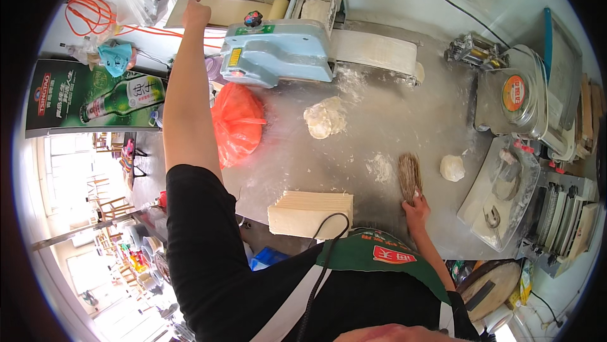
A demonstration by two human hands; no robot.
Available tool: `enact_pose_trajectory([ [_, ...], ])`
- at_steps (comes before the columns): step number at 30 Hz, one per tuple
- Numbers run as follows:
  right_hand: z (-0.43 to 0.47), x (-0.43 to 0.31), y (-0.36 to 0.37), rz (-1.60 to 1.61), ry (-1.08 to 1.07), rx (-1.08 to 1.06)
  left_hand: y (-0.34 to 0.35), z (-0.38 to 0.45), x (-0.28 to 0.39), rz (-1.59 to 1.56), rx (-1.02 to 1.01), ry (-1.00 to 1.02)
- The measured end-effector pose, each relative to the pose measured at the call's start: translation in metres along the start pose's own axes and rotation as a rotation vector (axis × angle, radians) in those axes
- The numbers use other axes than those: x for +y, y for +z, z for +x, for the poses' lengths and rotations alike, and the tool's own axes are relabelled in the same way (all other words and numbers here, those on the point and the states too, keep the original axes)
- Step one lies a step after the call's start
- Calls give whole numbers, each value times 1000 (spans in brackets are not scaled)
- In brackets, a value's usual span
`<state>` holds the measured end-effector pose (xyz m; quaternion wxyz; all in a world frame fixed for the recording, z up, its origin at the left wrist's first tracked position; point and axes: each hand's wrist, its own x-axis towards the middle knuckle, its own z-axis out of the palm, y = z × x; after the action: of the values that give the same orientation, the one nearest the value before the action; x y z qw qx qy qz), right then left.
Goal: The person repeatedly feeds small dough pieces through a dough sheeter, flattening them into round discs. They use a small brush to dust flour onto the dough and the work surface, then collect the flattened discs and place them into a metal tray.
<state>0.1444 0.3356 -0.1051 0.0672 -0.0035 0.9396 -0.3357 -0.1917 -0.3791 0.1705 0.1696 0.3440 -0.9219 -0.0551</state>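
My right hand [417,210] grips a bristle brush [409,175] by its lower end, with the bristles lying over the steel worktop [294,162]. Stretched far out to the left, my left hand [197,14] is at the flat feed tray [227,10] of a light-blue dough sheeter [280,53]. Its fingers look curled; whether they hold anything is not visible. Inside the machine a piece of dough [315,9] shows near the rollers. A rough lump of dough [324,117] and a smaller round dough ball [452,168] sit on the worktop. Close to my apron stands a stack of dough sheets [310,214].
A red plastic bag [238,124] lies left of the dough lump. The sheeter's pale outfeed belt [374,55] reaches rightward over the worktop. On the right are a clear plastic bin [502,100], a flour tray [498,200] and a roller attachment [559,228]. Orange cable [90,15] hangs left.
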Motion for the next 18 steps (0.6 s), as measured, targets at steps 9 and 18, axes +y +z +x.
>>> enact_pose_trajectory([
  [9,0,10,5,-36,-103,48,4,0,0,-21,-22,31],
  [18,1,7,3,-62,-163,75,1,-7,6,-56,-29,39],
])
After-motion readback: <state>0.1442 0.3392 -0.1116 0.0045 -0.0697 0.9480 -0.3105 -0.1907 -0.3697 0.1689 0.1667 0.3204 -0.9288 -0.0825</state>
